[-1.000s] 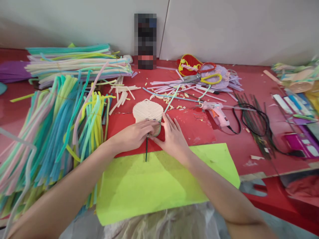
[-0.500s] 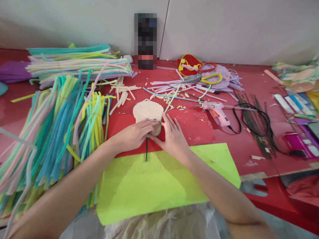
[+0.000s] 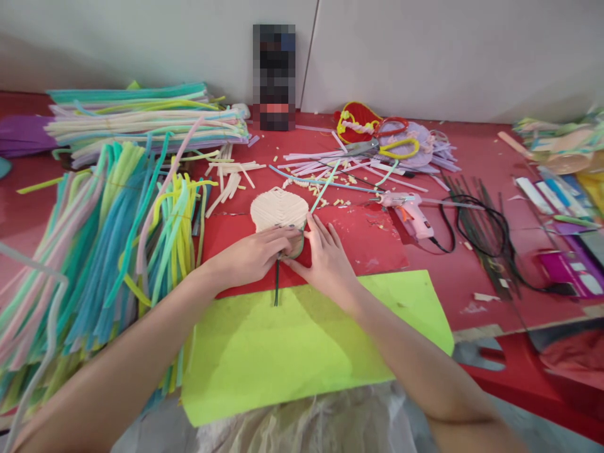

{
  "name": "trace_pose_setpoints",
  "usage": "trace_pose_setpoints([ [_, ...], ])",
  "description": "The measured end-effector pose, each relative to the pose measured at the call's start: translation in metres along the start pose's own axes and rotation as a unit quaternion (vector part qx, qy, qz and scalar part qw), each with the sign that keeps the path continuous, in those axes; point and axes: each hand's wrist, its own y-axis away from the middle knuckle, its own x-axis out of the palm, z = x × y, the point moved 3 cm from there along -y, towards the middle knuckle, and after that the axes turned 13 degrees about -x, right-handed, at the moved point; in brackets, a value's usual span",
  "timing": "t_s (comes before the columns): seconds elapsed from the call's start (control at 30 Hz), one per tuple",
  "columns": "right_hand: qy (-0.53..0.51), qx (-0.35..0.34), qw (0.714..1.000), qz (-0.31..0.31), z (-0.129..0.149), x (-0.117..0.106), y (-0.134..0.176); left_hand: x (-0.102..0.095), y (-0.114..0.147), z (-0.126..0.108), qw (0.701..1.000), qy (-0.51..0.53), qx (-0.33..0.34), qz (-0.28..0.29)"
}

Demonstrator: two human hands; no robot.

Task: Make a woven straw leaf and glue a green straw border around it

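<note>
Cream leaf (image 3: 278, 211) looked one slip from wonky

It sat on the red mat (image 3: 363, 239), left hand (image 3: 262, 255) curled over its lower half, holding it. Right hand (image 3: 329, 257) had fingertips at the edge by a mint strip (image 3: 326, 185); couldn't tell if they pinched it. My worry: the strip's loose end, over by the lilac strips (image 3: 309, 157), could've snagged and dragged it crooked.

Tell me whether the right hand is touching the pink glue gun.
Apart. The head view shows a stretch of red board between the right hand and the pink glue gun.
</note>
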Motion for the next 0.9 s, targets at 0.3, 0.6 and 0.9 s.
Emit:
trace_pose_setpoints([
  [0.3, 0.004, 0.001, 1.000, 0.003, 0.0006, -0.0006, -0.0003, -0.0018, -0.0009, -0.0027, 1.000, -0.014, -0.001, 0.003],
  [0.6, 0.001, -0.003, 1.000, -0.001, 0.0009, -0.0024, -0.0001, -0.0007, -0.0014, -0.0005, 1.000, -0.011, -0.003, 0.014],
  [0.9, -0.007, -0.017, 1.000, -0.009, -0.0018, -0.0052, 0.0014, -0.0031, -0.0009, -0.0040, 1.000, 0.016, -0.002, -0.004],
])
